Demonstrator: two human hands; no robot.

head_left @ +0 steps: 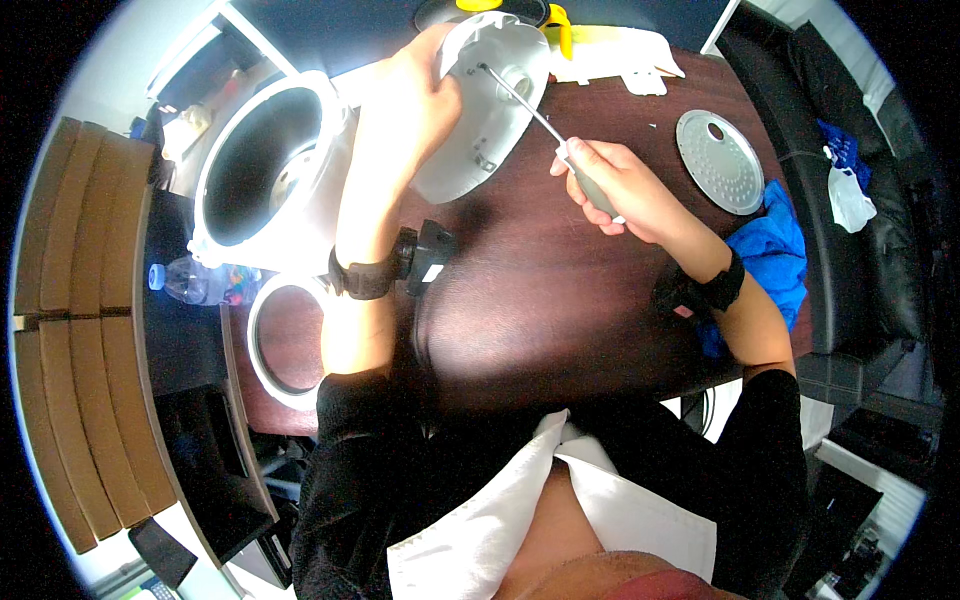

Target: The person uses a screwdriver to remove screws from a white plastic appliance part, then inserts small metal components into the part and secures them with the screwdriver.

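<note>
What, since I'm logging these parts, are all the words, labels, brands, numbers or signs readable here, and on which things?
None can be read.
Plastic bottle: coloured area, too blurred to read.
Left wrist device: pale patch, too small to read.
Screwdriver, white plastic cover, round metal plate: no readable marks.

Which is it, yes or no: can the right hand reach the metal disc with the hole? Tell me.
Probably yes: nothing visible lies between the right hand and the metal disc, though that hand holds a screwdriver.
</note>
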